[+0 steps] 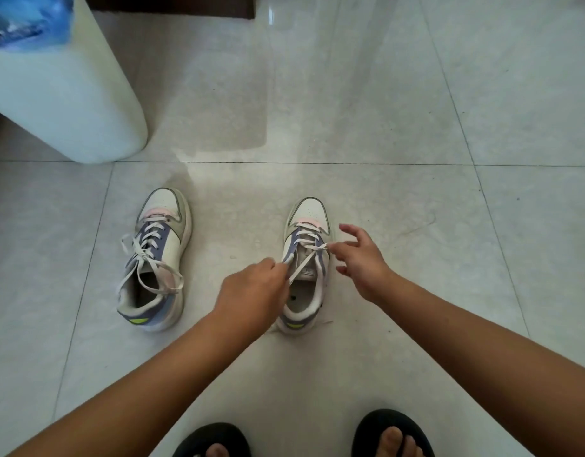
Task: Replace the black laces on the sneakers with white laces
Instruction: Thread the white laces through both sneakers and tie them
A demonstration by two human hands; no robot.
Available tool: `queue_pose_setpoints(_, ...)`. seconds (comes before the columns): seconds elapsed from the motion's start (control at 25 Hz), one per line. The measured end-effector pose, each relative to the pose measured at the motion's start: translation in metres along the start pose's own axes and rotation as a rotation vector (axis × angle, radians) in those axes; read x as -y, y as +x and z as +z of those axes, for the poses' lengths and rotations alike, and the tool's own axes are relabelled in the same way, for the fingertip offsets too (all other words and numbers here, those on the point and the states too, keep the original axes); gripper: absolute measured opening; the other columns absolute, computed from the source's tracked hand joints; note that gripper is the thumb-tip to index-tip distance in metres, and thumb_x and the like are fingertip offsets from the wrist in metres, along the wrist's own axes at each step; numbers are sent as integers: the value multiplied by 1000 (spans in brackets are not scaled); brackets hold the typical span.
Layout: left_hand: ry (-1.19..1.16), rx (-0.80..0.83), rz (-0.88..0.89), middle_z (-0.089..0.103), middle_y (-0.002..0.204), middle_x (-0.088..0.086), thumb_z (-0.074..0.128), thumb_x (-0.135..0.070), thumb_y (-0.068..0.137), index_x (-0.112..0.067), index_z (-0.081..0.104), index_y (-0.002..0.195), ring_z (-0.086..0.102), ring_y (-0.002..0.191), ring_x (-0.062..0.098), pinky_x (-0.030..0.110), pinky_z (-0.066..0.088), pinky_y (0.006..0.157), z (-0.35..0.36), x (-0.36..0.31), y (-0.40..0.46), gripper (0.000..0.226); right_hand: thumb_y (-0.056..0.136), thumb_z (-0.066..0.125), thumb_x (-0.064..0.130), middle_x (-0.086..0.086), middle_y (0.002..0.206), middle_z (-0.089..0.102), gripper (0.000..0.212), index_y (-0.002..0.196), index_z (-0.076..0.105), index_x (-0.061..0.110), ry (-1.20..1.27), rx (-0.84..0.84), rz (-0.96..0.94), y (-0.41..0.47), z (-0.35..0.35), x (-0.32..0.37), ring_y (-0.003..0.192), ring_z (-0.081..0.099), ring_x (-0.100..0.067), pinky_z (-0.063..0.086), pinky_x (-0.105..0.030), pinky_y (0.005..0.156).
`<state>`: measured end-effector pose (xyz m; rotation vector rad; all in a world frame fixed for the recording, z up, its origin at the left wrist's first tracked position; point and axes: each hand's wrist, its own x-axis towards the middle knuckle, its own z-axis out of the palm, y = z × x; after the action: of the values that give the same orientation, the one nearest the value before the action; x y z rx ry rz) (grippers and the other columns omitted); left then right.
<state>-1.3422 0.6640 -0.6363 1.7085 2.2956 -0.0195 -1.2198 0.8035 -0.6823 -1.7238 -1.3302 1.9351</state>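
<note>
Head view: the right sneaker (306,258) sits on the floor (383,127) before me, its white lace (309,255) pinched in both my left grip (254,291) and right grip (358,258). Uneven pulling could, I judge, leave mismatched ends or slip an eyelet; the left sneaker (155,258) already wears white laces.

White bin (63,94), upper left of frame, cut by top and left edges; blue bag (27,18) in it blurred and cropped. Dark object (172,4) at top edge, mostly out of frame, can't identify. Left hand (251,291) covers the near left side of the right sneaker (306,258); fingertips hidden, grip on the white lace (301,268) unclear. Black slippers (393,433) and toes cut by bottom edge. Both forearms run off the lower corners.
</note>
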Motion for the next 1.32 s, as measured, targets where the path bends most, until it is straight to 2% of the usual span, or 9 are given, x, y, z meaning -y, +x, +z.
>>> queue_pose_setpoints(0.16,41,123,-51,54,115,7,39,-22,99,-12,52,116,59,100,30,31,35,66,10,-24,38,25,87,51,0,0,90,54,27,106,61,16,-252,67,-193,5,-7,12,78,52,-12,43,-20,66)
queue_pose_setpoints(0.28,93,3,48,60,81,10,77,-18,63,-9,67,81,59,66,28,27,36,49,20,-23,41,22,86,58,8,0,99,56,15,98,58,17,-551,194,-334,4,-16,9,93,51,-14,43,-21,78)
queue_pose_setpoints(0.4,214,-70,136,55,67,7,69,-9,48,-12,65,61,52,55,24,27,36,48,29,-21,38,14,89,62,22,0,100,56,7,88,55,22,-945,155,-542,10,-19,1,99,49,-18,40,-30,87)
queue_pose_setpoints(0.64,133,-131,149,55,69,9,50,-9,58,-11,63,58,49,54,26,27,32,49,32,-19,34,13,99,45,23,-2,81,55,25,79,57,14,201,234,156,11,-14,16,87,54,-18,46,-37,83)
queue_pose_setpoints(0.8,30,-180,128,54,70,14,29,-13,67,-6,66,68,48,52,30,27,22,47,30,-22,30,37,99,39,35,2,71,53,40,64,45,18,333,200,268,19,-14,16,79,52,-16,43,-32,77)
queue_pose_setpoints(0.92,-158,-118,-17,51,87,16,50,-8,76,-3,62,80,51,68,33,29,26,48,26,-23,28,14,98,41,37,2,69,53,42,62,45,17,357,182,278,22,-17,13,78,53,-18,45,-34,76)
queue_pose_setpoints(1.0,-367,-7,-191,43,101,11,51,-15,89,-6,56,94,47,82,26,30,36,62,28,-16,29,12,98,44,30,-2,74,54,33,70,52,13,381,181,268,21,-17,10,78,54,-20,48,-35,77)
queue_pose_setpoints(1.12,-672,29,-311,45,93,2,56,-18,85,-12,50,71,45,71,12,12,35,60,22,-4,25,17,93,46,8,-8,85,52,11,101,54,8,372,151,167,11,-11,5,78,55,-18,50,-31,78)
queue_pose_setpoints(1.32,-947,81,-231,51,118,-6,60,-10,80,-12,51,62,56,97,6,19,43,83,29,4,-4,19,79,72,12,-5,128,39,85,146,20,19,-265,251,-112,-7,-6,-16,119,45,-15,40,-34,105)
